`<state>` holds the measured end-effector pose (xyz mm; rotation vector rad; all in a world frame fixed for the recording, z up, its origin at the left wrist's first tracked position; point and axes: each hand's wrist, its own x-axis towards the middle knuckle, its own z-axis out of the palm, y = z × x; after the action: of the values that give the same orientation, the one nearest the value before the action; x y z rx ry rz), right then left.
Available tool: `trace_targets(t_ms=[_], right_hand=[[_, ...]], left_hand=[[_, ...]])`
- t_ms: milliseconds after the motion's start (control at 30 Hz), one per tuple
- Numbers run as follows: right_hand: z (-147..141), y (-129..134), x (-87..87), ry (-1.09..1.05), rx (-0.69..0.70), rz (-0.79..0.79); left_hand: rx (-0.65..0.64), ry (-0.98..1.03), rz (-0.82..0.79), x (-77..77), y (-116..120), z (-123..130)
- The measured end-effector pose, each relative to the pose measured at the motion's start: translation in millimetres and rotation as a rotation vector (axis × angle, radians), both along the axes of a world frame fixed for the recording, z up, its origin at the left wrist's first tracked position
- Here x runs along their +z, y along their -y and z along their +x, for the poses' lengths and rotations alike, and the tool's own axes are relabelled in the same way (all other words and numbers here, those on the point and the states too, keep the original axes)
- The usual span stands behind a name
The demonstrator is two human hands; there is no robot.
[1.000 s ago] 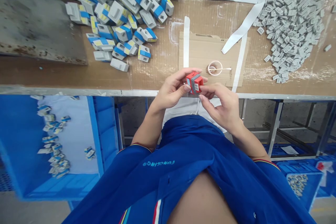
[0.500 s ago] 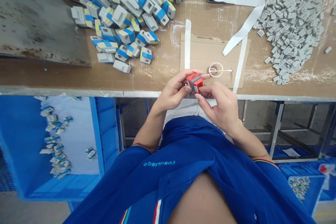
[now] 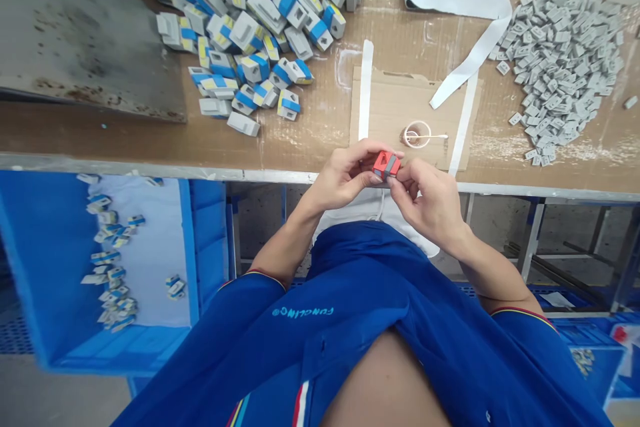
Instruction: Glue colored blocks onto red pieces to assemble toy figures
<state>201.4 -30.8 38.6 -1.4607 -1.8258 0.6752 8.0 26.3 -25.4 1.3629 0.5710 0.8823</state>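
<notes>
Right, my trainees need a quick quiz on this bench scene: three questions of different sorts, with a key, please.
1. True or false: the red-and-gray block is held by both the left hand and the right hand.

2. Multiple choice: what sticks out past the rim of the small round cup?
a) a screwdriver
b) a cotton swab
c) a pencil

3. Fill in the gap: seen in the head view, the pile of small gray pieces lies to the ____ of the heap of blue-banded gray blocks.

Key: 1. true; 2. b; 3. right.
</notes>
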Motion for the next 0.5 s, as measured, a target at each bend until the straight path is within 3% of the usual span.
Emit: trace_targets(t_ms=[200, 367, 500], right_hand=[[9, -3, -0.2, -0.022, 0.035, -0.052], [26, -7, 19.4, -0.034, 0.145, -0.187], [31, -8, 36.8, 0.165, 0.200, -0.208]], left_hand=[[0.010, 0.000, -0.010, -1.8, 2, 1], [-0.056, 0.054, 0.019, -1.1, 1, 2], [-0.090, -0.115, 0.089, 2.6, -1, 1]])
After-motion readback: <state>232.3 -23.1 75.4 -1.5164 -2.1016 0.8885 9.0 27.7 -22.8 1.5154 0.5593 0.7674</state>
